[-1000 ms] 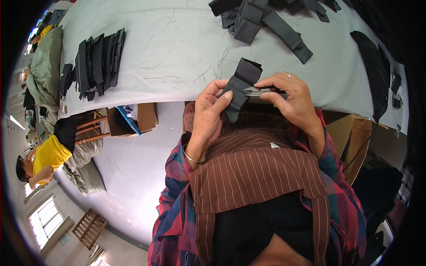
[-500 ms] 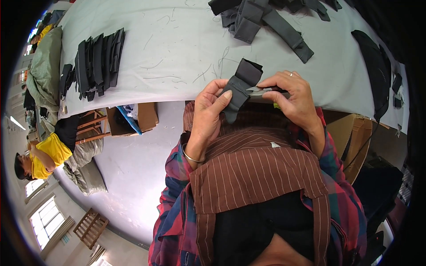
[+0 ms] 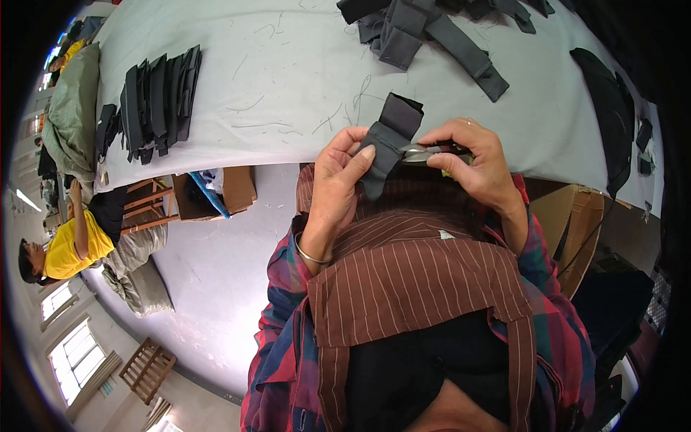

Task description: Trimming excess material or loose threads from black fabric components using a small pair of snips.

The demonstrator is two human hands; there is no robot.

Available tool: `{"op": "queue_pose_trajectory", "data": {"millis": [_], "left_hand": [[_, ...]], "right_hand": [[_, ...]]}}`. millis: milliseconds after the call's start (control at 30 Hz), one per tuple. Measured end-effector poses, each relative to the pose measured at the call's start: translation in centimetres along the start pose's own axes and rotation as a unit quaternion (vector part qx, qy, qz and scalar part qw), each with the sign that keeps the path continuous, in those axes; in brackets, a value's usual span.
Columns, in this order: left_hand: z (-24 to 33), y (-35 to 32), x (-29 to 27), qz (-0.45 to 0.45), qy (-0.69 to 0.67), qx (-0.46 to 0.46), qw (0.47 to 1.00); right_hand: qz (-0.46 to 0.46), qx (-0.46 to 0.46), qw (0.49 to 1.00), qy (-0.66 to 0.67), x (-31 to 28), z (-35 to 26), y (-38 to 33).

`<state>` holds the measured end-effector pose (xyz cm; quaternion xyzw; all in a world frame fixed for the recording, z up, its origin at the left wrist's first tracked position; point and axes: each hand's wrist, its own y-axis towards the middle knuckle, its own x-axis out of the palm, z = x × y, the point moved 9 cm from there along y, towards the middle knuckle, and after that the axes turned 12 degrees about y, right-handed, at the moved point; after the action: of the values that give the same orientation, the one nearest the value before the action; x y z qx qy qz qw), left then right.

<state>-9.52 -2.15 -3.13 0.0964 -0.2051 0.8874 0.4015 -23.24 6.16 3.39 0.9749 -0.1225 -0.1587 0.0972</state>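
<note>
At 9 o'clock, well apart from the work, a person in a yellow shirt (image 3: 66,248) sits by some wooden furniture. No part in what the hands do.

Stack of black fabric pieces (image 3: 155,101) lies at 10 o'clock on the grey bench (image 3: 288,79), standing on edge in a row. It sits as it did a second ago.

Left hand (image 3: 338,180): thumb and fingers clamped on a folded black fabric strip (image 3: 385,140), held just over the near edge of the bench, in front of the chest. The strip stands nearly upright, its upper fold at 12 o'clock of the hand, its lower end hanging toward the striped apron (image 3: 417,281). A metal bangle shows at the wrist. Compared with a second ago the grip is the same and the strip has hardly shifted; perhaps turned a touch.

Right hand (image 3: 471,162): closed around small metal snips (image 3: 421,153), blades pointing to 9 o'clock and touching the right edge of the strip. Something yellow-green shows under the fingers, likely the handle. Blade tips look nearly together; I cannot tell whether thread is between them. Over the last second this hand has stayed at the same spot.

Judgement: little has changed, so this reads as fine trimming at the strip's edge in progress, not a move to another piece.

At 1 o'clock a heap of grey straps (image 3: 432,32) lies on the bench. At 3 o'clock a dark bag (image 3: 612,108) rests near the bench's far end.
</note>
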Motion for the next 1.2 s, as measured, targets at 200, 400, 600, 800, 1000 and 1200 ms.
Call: {"op": "queue_pose_trajectory", "data": {"millis": [200,400,600,800,1000,1200], "left_hand": [[0.1,0.0,0.7,-0.001,0.025,0.025,0.999],[0.5,-0.2,1.0,0.003,0.058,0.04,0.997],[0.1,0.0,0.4,0.01,0.021,0.011,1.0],[0.1,0.2,0.2,0.008,0.019,0.009,1.0],[0.2,0.1,0.3,0.004,0.028,0.01,1.0],[0.4,0.0,0.5,0.011,0.03,0.012,0.999]], "right_hand": [[0.111,-0.001,0.99,0.085,0.9,-0.7,1.1],[0.077,0.0,0.993,-0.085,1.8,-1.1,1.1],[0.025,0.071,0.997,-0.006,1.0,0.9,-0.7],[-0.026,0.132,0.991,0.026,0.6,2.6,-2.4],[0.122,0.17,0.964,0.165,-1.1,3.1,-1.9],[0.115,0.024,0.993,-0.012,0.0,-1.0,0.2]]}}
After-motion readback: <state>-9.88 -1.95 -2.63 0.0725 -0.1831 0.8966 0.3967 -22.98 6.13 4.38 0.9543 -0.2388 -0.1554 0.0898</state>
